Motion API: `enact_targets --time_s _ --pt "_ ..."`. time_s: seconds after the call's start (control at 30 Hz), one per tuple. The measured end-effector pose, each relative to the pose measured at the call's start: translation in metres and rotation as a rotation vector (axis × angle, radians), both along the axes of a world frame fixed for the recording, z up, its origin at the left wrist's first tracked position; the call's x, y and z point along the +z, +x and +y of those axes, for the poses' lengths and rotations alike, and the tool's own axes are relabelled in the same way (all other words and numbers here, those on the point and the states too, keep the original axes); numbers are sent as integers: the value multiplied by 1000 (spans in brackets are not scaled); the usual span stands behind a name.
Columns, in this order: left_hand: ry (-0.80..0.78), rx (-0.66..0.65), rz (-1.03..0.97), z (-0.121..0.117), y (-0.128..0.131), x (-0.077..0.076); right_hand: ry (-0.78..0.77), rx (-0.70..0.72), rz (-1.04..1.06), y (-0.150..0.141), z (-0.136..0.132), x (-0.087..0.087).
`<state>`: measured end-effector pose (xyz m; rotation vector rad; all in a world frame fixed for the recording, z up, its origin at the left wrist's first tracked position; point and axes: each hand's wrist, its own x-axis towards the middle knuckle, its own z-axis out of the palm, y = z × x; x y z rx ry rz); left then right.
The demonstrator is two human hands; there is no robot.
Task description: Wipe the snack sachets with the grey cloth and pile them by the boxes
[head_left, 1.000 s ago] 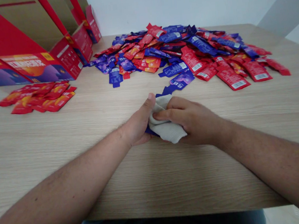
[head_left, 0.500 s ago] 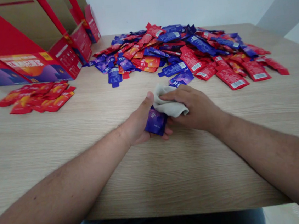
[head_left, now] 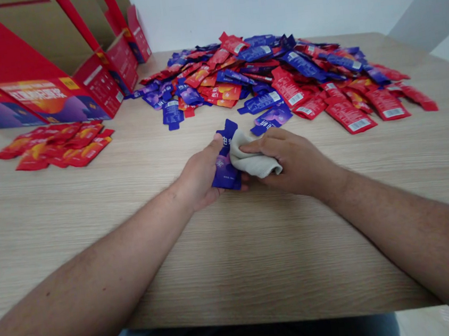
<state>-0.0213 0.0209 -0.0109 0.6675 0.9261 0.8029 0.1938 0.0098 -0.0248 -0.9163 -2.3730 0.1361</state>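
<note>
In my left hand (head_left: 203,176) is a purple sachet (head_left: 225,174), gripped with the thumb along its left edge and the fingers behind it. Its narrow spout end points away from me. My right hand (head_left: 296,160) is closed on a folded pale grey cloth (head_left: 253,159), which lies against the sachet's right side and hides part of it. Both hands are just above the table. Beyond them spreads a large heap of red and purple sachets (head_left: 256,68), the closest purple one (head_left: 273,117) lying just past my right hand.
Red printed cardboard boxes (head_left: 69,101) stand open at the back left. In front of them lies a small pile of red-orange sachets (head_left: 56,146). A white wall (head_left: 271,2) rises behind the wooden table (head_left: 258,260), whose front edge is by my lap.
The cloth has come off the sachet's spout end, which now shows. My left hand has shifted slightly left and away from me with the sachet; my right hand has barely moved.
</note>
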Motion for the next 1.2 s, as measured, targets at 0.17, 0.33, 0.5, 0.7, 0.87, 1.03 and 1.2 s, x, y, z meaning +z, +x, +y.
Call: enact_targets --time_s 0.17,0.33,0.5,0.7,0.87,1.03,1.2 --pt "-4 27 -33 0 3 -1 -41 127 -57 -5 -7 1" --pt "-26 -12 68 0 1 1 17 -62 -39 -3 -5 2" --pt "-29 14 11 0 2 0 -54 102 -137 -9 -12 5" --pt "-37 10 47 1 0 -1 -28 36 -101 -7 -10 7" --pt "-28 39 14 0 0 0 -80 89 -138 -7 -10 7" --pt "-29 26 35 -1 0 1 -24 1 -93 -7 -9 5" --pt "-24 22 15 -2 1 0 -79 58 -90 -8 -10 5"
